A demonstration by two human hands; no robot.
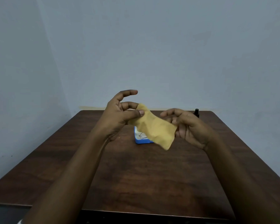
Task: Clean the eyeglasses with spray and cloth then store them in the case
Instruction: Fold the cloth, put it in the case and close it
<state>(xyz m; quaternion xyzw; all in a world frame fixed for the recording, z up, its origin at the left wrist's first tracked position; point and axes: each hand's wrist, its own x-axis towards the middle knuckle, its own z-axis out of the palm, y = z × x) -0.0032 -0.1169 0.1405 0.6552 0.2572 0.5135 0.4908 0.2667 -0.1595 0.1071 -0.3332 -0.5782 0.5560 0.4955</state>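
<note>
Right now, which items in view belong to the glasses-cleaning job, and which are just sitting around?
Belongs to the job:
- yellow cloth, held between left hand and right hand
- blue case, open, eyeglasses partly visible inside
- dark spray bottle at the far right edge

Not part of it:
- wooden table; nothing else lies about

cloth point(153, 128) covers most of the blue case point(138, 139), only its left end and front-left corner show. thin metal bit inside the case (probably the eyeglasses point(141, 135)) too small and mostly covered, can't confirm. right hand point(189, 126) blurred, its grip on the cloth's right end unclear. dark bottle point(196, 113) at the table's point(144, 175) far right corner half hidden behind that hand, no detail readable. table's near corners cut off by frame edges.
</note>
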